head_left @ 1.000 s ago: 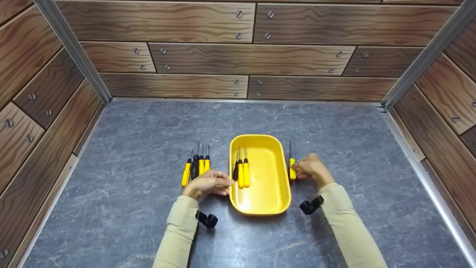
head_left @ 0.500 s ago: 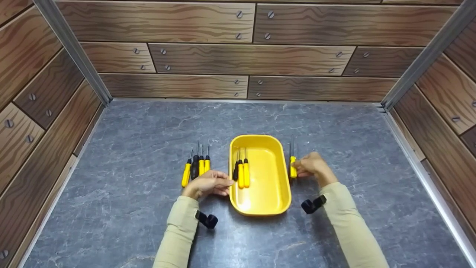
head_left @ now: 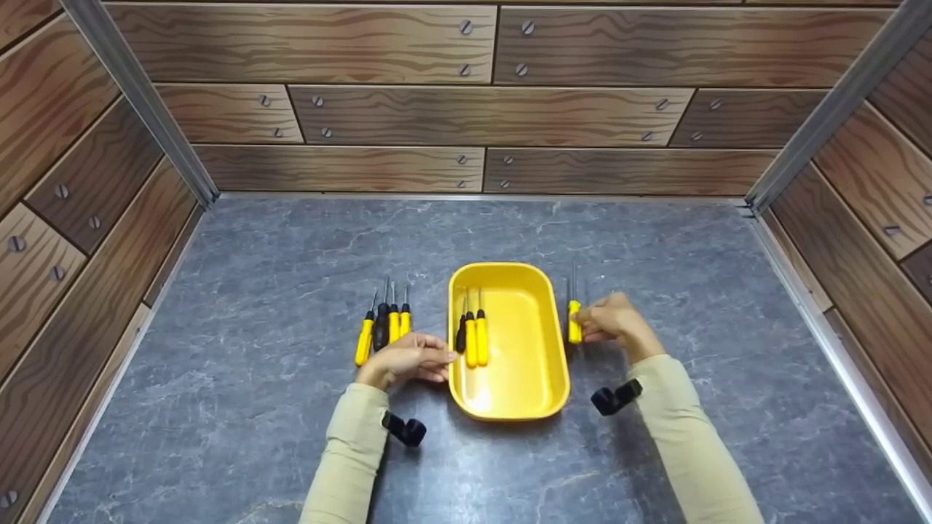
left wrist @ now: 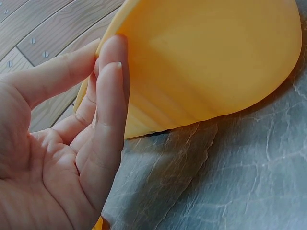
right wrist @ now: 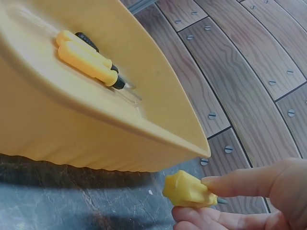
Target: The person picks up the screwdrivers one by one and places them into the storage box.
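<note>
A yellow plastic tray stands mid-table. Along its left inside lie two yellow-handled screwdrivers and a black-handled screwdriver, tips pointing away. My left hand pinches the tray's left rim; in the left wrist view the thumb and fingertips meet at the rim. Just right of the tray, my right hand pinches a screwdriver by its yellow handle, shaft pointing away. In the right wrist view, thumb and fingers hold that handle beside the tray wall. A thin dark line next to its shaft is unclear.
Left of the tray several screwdrivers lie side by side, yellow-handled ones and a black one, partly behind my left hand. The grey marbled table is bounded by wood-patterned walls at the back and sides.
My right hand has moved slightly away from me with the screwdriver, whose handle now sits a little farther forward. The left hand and the tray have stayed in place.
</note>
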Demonstrator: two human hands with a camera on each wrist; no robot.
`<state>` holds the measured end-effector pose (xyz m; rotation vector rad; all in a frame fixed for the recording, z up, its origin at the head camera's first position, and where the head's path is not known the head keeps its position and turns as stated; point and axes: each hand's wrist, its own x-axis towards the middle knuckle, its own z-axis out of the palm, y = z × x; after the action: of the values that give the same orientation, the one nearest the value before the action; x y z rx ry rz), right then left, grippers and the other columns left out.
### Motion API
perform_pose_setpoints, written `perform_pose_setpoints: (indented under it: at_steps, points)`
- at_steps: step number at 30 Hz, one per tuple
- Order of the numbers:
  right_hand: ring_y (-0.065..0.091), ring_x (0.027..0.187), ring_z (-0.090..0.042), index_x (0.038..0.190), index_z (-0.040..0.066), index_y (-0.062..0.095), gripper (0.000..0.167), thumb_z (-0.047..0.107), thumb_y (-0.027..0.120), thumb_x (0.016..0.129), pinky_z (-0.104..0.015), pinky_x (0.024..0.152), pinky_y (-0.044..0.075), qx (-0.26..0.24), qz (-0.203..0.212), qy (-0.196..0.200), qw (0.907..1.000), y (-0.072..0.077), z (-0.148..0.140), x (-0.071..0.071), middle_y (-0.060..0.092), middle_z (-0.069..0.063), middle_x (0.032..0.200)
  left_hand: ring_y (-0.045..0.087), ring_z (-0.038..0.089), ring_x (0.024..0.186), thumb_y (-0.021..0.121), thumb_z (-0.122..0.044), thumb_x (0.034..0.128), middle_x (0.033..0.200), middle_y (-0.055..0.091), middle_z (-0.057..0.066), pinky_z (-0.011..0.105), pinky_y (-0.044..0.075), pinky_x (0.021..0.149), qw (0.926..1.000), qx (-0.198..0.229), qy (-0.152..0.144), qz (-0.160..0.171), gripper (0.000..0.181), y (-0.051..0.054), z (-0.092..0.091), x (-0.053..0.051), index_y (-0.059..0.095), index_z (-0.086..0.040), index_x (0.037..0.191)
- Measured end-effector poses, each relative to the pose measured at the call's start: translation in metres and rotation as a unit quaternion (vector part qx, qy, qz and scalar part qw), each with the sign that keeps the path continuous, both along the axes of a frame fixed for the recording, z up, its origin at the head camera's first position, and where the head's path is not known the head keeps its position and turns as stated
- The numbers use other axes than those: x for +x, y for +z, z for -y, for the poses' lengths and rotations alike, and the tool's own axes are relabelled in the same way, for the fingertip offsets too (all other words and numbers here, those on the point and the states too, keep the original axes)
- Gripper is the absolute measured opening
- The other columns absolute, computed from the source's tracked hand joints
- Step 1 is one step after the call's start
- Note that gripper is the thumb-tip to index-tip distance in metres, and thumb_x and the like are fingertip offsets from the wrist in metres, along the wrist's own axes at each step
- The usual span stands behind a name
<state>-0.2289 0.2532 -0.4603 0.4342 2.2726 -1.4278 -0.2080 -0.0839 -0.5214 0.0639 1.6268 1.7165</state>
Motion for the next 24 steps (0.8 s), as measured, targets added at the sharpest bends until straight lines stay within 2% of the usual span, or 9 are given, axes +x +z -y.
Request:
perform_pose_setpoints:
  at_steps: [12, 20, 24]
  points:
    - [0.063, 0.049, -0.003, 0.092, -0.006, 0.061, 0.013, 0.005, 0.064, 0.086, -0.022, 0.057, 0.061, -0.013, -0.005, 0.004, 0.9999, 0.007, 0.003, 0.002, 0.062, 0.006, 0.053, 0.065, 0.007, 0.063, 0.066, -0.010, 0.0880, 0.072, 0.068, -0.004, 0.019, 0.059, 0.064, 1.0000, 0.008, -0.006, 0.000, 0.005, 0.000, 0.001, -0.001, 0.062, -0.008, 0.090]
    - [0.064, 0.051, -0.003, 0.112, -0.016, 0.057, 0.035, 0.008, 0.064, 0.088, -0.026, 0.065, 0.063, -0.008, -0.004, 0.013, 0.9999, 0.013, 0.004, 0.002, 0.064, 0.005, 0.055, 0.065, 0.007, 0.064, 0.065, -0.009, 0.0888, 0.071, 0.067, -0.004, 0.019, 0.059, 0.065, 0.9999, 0.008, -0.008, -0.003, 0.005, 0.001, 0.000, 0.000, 0.061, -0.010, 0.087]
    - [0.064, 0.052, -0.003, 0.114, -0.017, 0.057, 0.037, 0.009, 0.064, 0.088, -0.025, 0.065, 0.063, -0.005, -0.007, 0.019, 0.9998, 0.015, 0.005, 0.003, 0.063, 0.005, 0.056, 0.065, 0.008, 0.063, 0.065, -0.009, 0.0890, 0.070, 0.067, -0.004, 0.019, 0.059, 0.064, 0.9999, 0.007, -0.007, -0.003, 0.005, 0.001, 0.000, 0.000, 0.061, -0.010, 0.087]
